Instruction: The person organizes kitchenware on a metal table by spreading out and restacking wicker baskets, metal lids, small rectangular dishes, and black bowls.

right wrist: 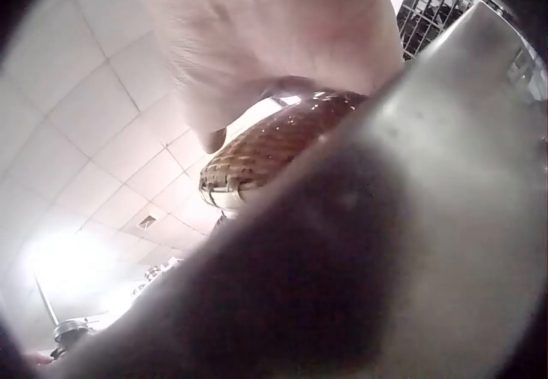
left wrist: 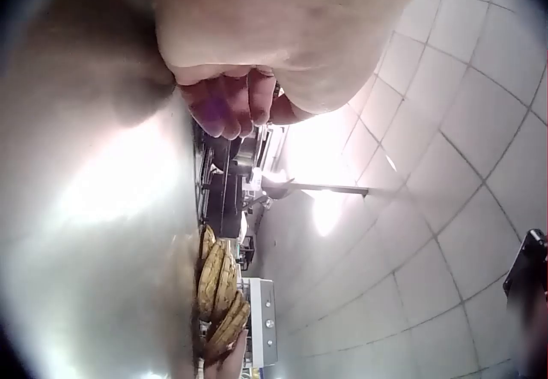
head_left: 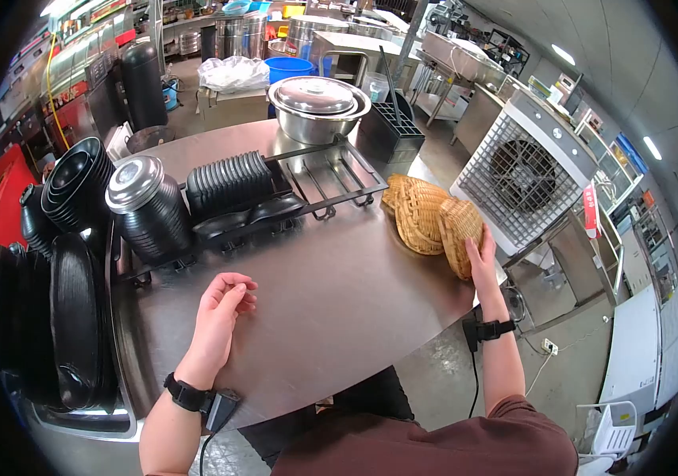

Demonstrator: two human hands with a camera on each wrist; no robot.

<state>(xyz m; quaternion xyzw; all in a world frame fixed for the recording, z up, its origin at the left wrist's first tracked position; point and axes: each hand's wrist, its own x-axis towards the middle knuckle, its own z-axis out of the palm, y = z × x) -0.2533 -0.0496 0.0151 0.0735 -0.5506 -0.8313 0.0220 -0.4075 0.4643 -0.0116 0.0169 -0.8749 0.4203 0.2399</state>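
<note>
At the right end of the metal table, my right hand (head_left: 482, 262) holds the nearest woven bamboo basket (head_left: 460, 234) by its side. In the right wrist view the palm lies close over the basket (right wrist: 278, 143), with some fingers hidden. More woven baskets (head_left: 418, 216) lean just left of it, overlapping one another. My left hand (head_left: 221, 305) is low over the table's left part, its fingers loosely bent and holding nothing. In the left wrist view its fingers (left wrist: 227, 105) hang relaxed, with the baskets (left wrist: 218, 280) farther off.
Along the table's back, a black rack (head_left: 299, 186) bears stacked black dishes (head_left: 232, 184) and black bowls (head_left: 148, 214) topped by metal ones. Behind stand a lidded steel pot (head_left: 319, 119) and a black utensil holder (head_left: 391, 135). Black trays (head_left: 81, 317) fill the left; an air cooler (head_left: 521, 170) stands right.
</note>
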